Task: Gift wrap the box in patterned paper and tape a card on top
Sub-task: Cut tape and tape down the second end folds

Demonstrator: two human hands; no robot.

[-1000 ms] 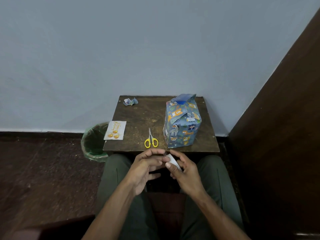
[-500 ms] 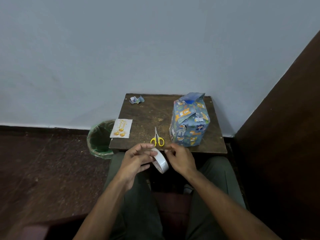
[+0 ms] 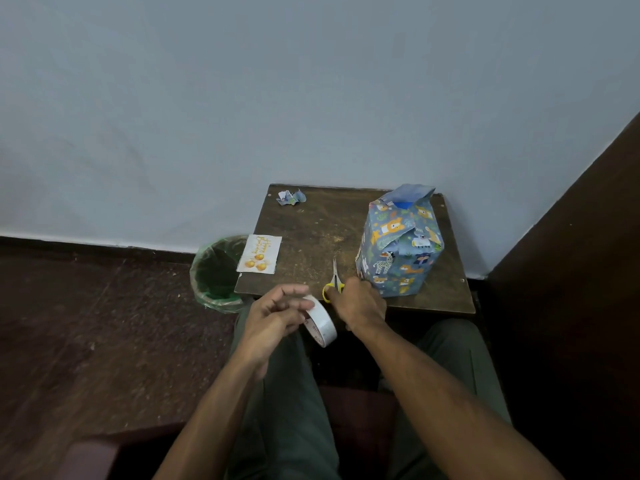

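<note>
**Wrapped box on tabletop, tape roll in hand, scissors under reach**

Item one: box (image 3: 398,244), covered in blue paper printed with cartoon animals, standing upright at the right side of the small dark wooden tabletop (image 3: 311,233). Top flaps of the paper are not flat; one stands up at the far edge.

Item two: card (image 3: 259,253), white with gold balloons and lettering, lying flat at the tabletop's near left corner, overhanging the left edge. Well apart from the box.

Item three: tape roll (image 3: 321,320), white, held off the tabletop above the person's lap. The left hand (image 3: 273,318) grips it, fingers curled about its left side.

Item four: scissors (image 3: 334,283), yellow handles, blades pointing toward the wall, lying near the front edge just left of the box. The right hand (image 3: 360,303) lies over the handles with its back up; its fingers are hidden beneath it, so I cannot tell whether they are closed on the handles.

Item five: crumpled scrap of the same paper (image 3: 291,197), far left corner of the tabletop.

Item six: green-lined bin (image 3: 214,275), on the floor, touching the tabletop's left side, partly beneath the card.
</note>
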